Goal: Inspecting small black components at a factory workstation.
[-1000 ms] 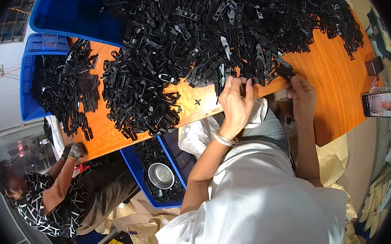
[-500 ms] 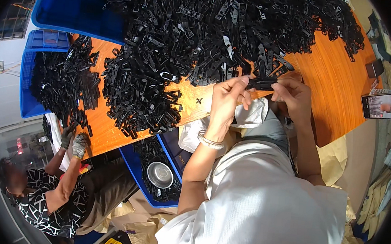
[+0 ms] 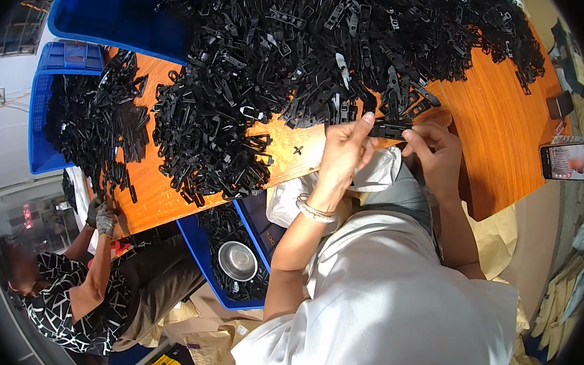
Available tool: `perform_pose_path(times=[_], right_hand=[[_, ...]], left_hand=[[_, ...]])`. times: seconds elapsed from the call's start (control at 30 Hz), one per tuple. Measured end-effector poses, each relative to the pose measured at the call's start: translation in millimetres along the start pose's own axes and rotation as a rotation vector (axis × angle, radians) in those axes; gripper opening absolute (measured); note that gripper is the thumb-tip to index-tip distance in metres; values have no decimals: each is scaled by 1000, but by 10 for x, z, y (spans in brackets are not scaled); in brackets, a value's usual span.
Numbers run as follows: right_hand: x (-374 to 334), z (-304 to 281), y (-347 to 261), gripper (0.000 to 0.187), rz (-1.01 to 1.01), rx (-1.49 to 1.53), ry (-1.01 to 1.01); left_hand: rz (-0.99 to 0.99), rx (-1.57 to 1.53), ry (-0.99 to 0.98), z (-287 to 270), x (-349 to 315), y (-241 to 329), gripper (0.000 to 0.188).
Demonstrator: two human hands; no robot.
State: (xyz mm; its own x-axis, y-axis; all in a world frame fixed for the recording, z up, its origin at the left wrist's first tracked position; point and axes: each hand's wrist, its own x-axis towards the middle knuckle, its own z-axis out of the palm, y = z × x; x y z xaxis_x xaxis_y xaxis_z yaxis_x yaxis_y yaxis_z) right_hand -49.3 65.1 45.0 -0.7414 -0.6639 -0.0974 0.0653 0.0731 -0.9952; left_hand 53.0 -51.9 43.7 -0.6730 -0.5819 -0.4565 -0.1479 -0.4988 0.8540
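- Left hand (image 3: 342,152) pinching one end of a flat black plastic clip (image 3: 391,130), thumb and fingers closed on it; metal bangle (image 3: 314,209) on the wrist.
- Right hand (image 3: 435,149) gripping the clip's other end, fingers curled around it.
- Clip held level just off the near edge of the table (image 3: 501,137), right below the pile (image 3: 329,55).
- Pile: glossy, angular black plastic pieces, tangled and heaped across the far side of the table.
- Table: smooth orange wood, with a small black cross mark (image 3: 298,150) left of the left hand.
- White cloth (image 3: 374,179) crumpled under the hands, at the table's near edge.
- Blue plastic bin (image 3: 227,260) below the table's edge, with black pieces and a round steel bowl (image 3: 238,260) inside.
- Phone (image 3: 564,161) lit at the table's right end.
- Gloved hand (image 3: 105,219) of another person at the table's left corner.
- Against half a second ago: hands a little higher and closer to the pile, clip now gripped at both ends and level; gloved hand lower on the table's corner.
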Motion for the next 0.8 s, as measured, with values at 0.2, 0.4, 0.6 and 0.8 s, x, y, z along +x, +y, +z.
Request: perform_pose_path(times=[0.2, 0.4, 0.6, 0.8], right_hand=[[-23, -39, 115, 5, -8, 32, -77], [-1, 15, 66, 8, 1, 262, -5], [46, -35, 156, 15, -12, 203, -31], [176, -279, 395, 21, 62, 419, 125]], left_hand=[[101, 106, -154, 117, -58, 9, 10], [129, -56, -202, 188, -43, 12, 6], [136, 9, -394, 184, 203, 24, 21], [620, 592, -200, 231, 785, 385, 22]])
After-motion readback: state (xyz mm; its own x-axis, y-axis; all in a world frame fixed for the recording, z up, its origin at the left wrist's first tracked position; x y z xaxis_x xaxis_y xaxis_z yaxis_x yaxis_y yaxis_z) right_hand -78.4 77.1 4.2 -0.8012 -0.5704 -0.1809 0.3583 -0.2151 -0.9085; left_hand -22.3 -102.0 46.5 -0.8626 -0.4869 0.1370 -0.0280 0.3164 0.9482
